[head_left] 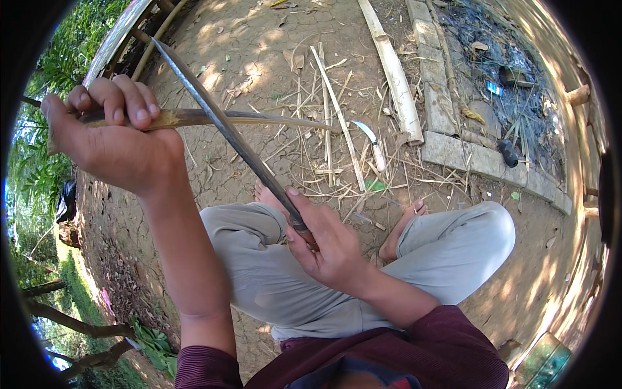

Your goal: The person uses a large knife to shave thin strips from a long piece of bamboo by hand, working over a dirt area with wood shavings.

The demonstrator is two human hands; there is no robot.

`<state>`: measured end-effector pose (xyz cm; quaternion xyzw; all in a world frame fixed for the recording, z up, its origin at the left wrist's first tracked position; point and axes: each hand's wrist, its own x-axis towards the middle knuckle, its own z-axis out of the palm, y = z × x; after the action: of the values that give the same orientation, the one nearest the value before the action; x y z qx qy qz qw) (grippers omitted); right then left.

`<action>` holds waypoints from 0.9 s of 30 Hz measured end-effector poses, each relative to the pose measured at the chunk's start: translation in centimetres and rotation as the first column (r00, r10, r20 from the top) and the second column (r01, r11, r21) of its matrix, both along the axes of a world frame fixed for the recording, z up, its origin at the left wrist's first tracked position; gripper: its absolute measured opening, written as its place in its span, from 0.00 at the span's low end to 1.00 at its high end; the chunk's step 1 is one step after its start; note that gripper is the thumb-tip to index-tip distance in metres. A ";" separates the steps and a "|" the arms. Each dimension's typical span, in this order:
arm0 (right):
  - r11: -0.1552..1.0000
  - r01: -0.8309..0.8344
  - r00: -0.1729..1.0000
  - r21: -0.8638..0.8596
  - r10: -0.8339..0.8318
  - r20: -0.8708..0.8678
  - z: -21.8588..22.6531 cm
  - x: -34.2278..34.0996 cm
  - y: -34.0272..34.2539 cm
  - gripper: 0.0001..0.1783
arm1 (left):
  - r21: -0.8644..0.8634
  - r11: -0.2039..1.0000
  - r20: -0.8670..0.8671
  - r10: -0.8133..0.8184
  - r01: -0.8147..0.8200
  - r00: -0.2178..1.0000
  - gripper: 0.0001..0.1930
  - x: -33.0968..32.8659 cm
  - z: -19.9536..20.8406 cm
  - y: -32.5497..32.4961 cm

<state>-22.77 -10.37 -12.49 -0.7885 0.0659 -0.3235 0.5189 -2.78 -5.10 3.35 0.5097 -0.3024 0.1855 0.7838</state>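
My left hand (123, 129) is wrapped round one end of a bamboo strip (259, 118), which stretches away to the right, tapering and slightly bowed. In my right hand (330, 243) is the dark handle of a machete (230, 133), its long blade slanting up and to the left. The blade crosses over the strip just right of my left fist; whether the edge touches it I cannot tell. On the ground beyond my feet lies a small curved knife (371, 144) with a pale handle, beside several thin bamboo strips (339, 120).
A split bamboo length (395, 78) lies at the back, next to a border of blocks (435, 97) round an ashy, blackened patch (512, 97). Shavings litter the cracked earth (246, 58). My bent legs (278, 272) are below my hands. Greenery and branches fill the left side.
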 end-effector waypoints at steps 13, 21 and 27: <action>0.984 -0.011 0.993 0.178 0.031 -0.110 0.7 -0.4 -1.9 0.25 | 0.015 0.985 0.036 0.171 -0.172 0.985 0.18 -0.9 -0.2 -1.1; 0.971 0.067 0.917 0.231 0.031 -0.398 -1.2 0.0 -2.3 0.20 | 0.017 0.958 0.027 0.286 -0.286 0.958 0.20 -1.8 -0.3 -1.4; 0.994 0.063 0.998 0.090 -0.065 0.011 1.1 -0.7 -1.4 0.21 | 0.019 0.971 0.056 0.237 -0.239 0.970 0.20 -1.9 -0.8 -1.4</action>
<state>-23.47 -11.81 -11.37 -0.7598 0.1019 -0.3422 0.5434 -4.73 -6.54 2.58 0.5473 -0.2621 0.2877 0.7410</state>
